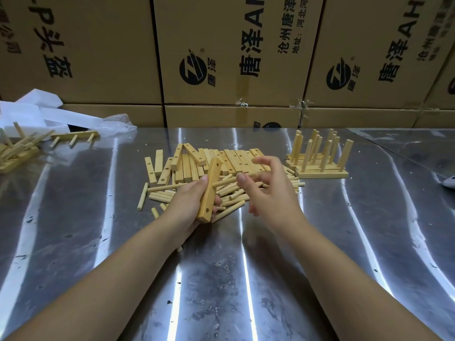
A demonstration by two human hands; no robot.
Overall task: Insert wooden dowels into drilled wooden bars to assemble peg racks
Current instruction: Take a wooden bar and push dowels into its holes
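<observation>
Bare forearms [118, 279] reach across a shiny metal table [221, 291]. The left hand [192, 203] grips a drilled bar [211, 188], tilted on edge over loose dowels [231, 201]. The right hand [268, 190] pinches one dowel [227, 181], its tip touching the bar's middle. Spare bars [236, 158] lie heaped at 12 o'clock. Finished racks [320, 166] stand at 2 o'clock, with more racks [73, 136] at 10 o'clock.
</observation>
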